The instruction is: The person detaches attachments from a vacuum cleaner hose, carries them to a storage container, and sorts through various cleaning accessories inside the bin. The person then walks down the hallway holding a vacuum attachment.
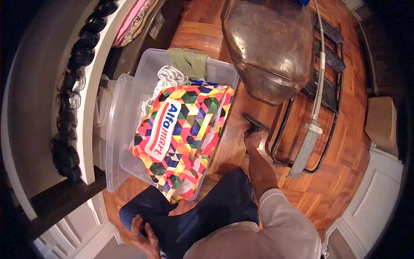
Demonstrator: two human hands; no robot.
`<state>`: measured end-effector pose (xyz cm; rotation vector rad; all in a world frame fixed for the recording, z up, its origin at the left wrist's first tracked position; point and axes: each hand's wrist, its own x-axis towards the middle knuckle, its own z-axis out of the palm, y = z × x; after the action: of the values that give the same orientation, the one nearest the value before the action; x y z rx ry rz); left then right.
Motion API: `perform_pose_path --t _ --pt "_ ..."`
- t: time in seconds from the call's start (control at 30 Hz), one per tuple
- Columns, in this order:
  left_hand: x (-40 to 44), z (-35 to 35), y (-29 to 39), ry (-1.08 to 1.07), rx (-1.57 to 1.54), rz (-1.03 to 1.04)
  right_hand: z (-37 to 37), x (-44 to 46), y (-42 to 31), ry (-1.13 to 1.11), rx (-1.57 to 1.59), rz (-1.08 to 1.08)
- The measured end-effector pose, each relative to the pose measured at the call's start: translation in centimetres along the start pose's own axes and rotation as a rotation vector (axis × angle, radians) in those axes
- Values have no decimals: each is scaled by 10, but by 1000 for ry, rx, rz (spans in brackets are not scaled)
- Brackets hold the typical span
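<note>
My right hand (253,137) reaches down to the floor right of the bin, its fingers closed around a thin dark object (258,122) whose kind I cannot make out. Down by my left knee, my left hand (145,237) rests with its fingers apart and nothing in them. A clear plastic bin (148,58) stands in front of me. Across it lies a colourful patterned Alfamart bag (189,125). Behind the bag are a coiled white rope (170,80) and an olive cloth (188,61) draped over the bin's far rim.
A translucent lid (115,134) leans at the bin's left side. A brown wooden seat (271,43) and a black metal frame (280,129) stand to the right, with a grey-wrapped pole (307,151). Dark round items line a shelf (88,129) at left. A cardboard box (381,123) sits far right.
</note>
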<state>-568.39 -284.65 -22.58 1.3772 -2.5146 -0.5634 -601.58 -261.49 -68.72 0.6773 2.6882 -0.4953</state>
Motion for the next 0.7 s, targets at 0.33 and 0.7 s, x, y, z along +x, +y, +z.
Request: perform_pose_path --t 0.33,0.7 --pt "54 107 111 -29 44 292 -61 -65 -35 -149 264 -139" --pt "186 107 93 -6 -9 254 -182 -184 -139 -330 -23 -690"
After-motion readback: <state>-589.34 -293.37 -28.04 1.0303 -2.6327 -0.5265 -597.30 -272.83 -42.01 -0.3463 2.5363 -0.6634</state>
